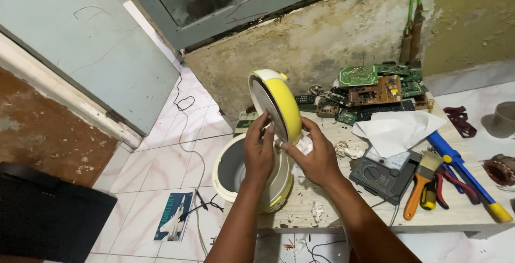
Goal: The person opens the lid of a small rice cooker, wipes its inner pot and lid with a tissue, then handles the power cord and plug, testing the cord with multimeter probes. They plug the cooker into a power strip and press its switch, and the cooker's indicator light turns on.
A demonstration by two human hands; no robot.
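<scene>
A yellow and cream rice cooker [236, 180] stands at the left edge of a low wooden table [370, 212], its grey inner pot exposed. Its round lid [279, 104] is raised upright, yellow outside and silvery inside. My left hand [259, 147] grips the lid's lower inner edge. My right hand [317, 155] holds the lid's lower outer side, with a piece of white tissue [306, 146] under the fingers.
On the table lie a stack of circuit boards [378, 88], a multimeter [378, 174], white paper [394, 129], a paintbrush [421, 182], pliers and a blue-handled tool [466, 174]. A cable [188, 134] runs over the tiled floor; a booklet [174, 217] lies there.
</scene>
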